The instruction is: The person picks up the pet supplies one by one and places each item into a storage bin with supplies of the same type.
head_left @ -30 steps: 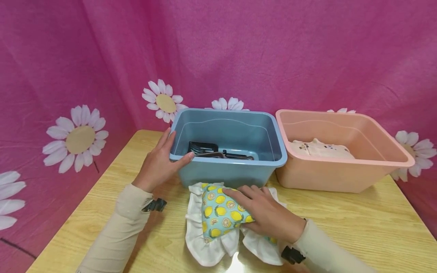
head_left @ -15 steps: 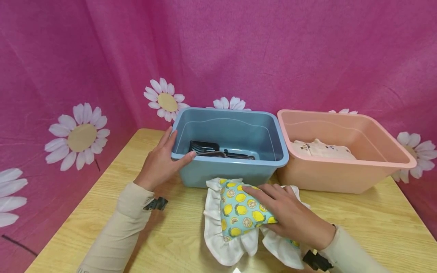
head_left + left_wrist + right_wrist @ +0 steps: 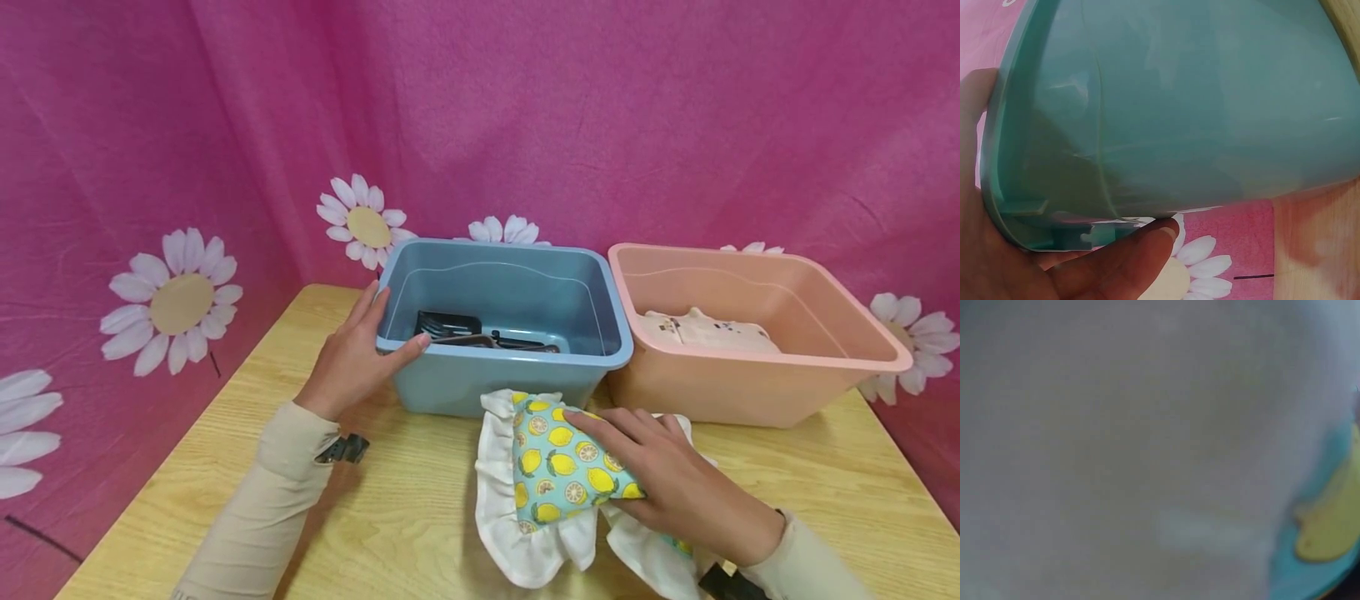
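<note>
My left hand (image 3: 351, 354) grips the front left corner of a blue plastic bin (image 3: 501, 357), its thumb over the front rim and its fingers along the left side. In the left wrist view the thumb and fingers (image 3: 1141, 262) curve around the rim corner. My right hand (image 3: 675, 483) holds a lemon-print cloth (image 3: 558, 467) with a white ruffled edge, in front of the bin. The thumb side lies over the printed part, and the cloth's right part is partly hidden under the hand. Blurred white ruffle (image 3: 1116, 456) fills most of the right wrist view.
Inside the blue bin lie a black slotted spatula (image 3: 450, 323) and other dark utensils. To its right stands a peach bin (image 3: 720, 387) holding a folded cream cloth (image 3: 712, 331). Both bins stand on a wooden table (image 3: 405, 508) before a pink flowered curtain (image 3: 480, 108).
My right hand has moved to the right across the table, taking the lemon-print cloth along. The left hand has kept its place on the blue bin's corner.
</note>
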`<state>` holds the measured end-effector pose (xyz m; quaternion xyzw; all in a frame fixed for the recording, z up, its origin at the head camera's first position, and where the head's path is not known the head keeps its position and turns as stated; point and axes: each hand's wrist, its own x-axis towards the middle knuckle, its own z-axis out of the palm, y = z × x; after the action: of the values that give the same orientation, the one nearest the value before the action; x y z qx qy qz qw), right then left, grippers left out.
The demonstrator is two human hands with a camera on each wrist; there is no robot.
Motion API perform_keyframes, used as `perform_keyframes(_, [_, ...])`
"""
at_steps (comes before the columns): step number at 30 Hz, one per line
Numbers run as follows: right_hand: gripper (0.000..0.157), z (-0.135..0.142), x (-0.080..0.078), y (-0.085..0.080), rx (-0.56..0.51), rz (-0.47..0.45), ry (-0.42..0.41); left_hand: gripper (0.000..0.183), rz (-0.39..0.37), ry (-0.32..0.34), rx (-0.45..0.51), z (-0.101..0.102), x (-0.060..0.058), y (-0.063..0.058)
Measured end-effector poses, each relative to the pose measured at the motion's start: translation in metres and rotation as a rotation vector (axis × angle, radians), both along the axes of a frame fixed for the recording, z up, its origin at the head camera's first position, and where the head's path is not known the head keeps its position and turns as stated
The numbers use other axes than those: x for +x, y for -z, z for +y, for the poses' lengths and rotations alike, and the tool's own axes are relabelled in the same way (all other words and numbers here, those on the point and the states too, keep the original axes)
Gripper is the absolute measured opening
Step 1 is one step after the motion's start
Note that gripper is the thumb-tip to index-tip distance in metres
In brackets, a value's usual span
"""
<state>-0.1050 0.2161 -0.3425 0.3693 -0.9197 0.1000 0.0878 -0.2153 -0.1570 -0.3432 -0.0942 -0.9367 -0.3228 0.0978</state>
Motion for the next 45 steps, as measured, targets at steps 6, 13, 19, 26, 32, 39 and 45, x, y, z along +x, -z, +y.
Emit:
perform_keyframes(6, [0.111, 0.011, 0.004, -0.004, -0.007, 0.037, 0.003, 0.104, -0.001, -0.003, -0.007, 0.000, 0.000, 0.000])
perform_keyframes(13, [0.109, 0.021, 0.006, -0.009, -0.024, 0.087, -0.004, 0.102, 0.009, 0.002, -0.006, 0.000, 0.002, 0.000])
perform_keyframes(19, [0.109, 0.028, 0.010, -0.012, -0.017, 0.111, 0.009, 0.103, 0.001, 0.002, -0.012, 0.000, 0.002, -0.001])
perform_keyframes(26, [0.112, 0.040, 0.012, -0.021, -0.018, 0.127, 0.030, 0.102, 0.012, 0.001, -0.011, 0.000, 0.001, 0.000])
perform_keyframes(32, [0.110, 0.050, 0.015, -0.028, -0.012, 0.142, 0.052, 0.101, 0.027, -0.004, -0.017, 0.001, 0.001, 0.000])
perform_keyframes(39, [0.105, 0.059, 0.017, -0.032, -0.009, 0.206, 0.041, 0.101, 0.021, -0.007, -0.011, 0.002, 0.001, 0.000])
perform_keyframes(45, [0.086, 0.065, 0.020, -0.038, -0.013, 0.230, 0.054, 0.099, 0.034, -0.007, -0.009, 0.001, 0.002, 0.001])
